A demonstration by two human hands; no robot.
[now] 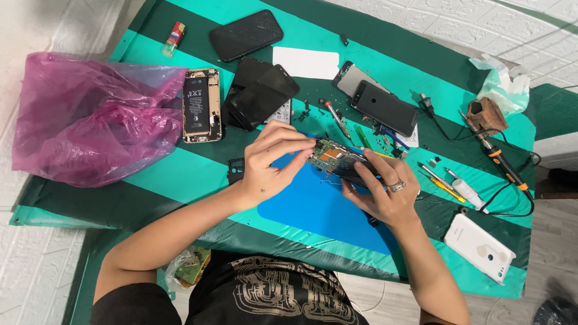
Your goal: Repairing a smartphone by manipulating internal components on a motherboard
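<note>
Opened phone held over blue mat, mid-table. Left hand pinches its circuit-board end; right hand grips the dark body, fingers closed. Risk: a twist could crack the board; small screws just beyond could scatter if bumped.

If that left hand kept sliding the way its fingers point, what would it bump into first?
The left hand points right, its fingertips already at the opened phone that both hands hold. It would press into that phone first, then likely meet the right hand gripping the other end, though depth is hard to judge.
</note>
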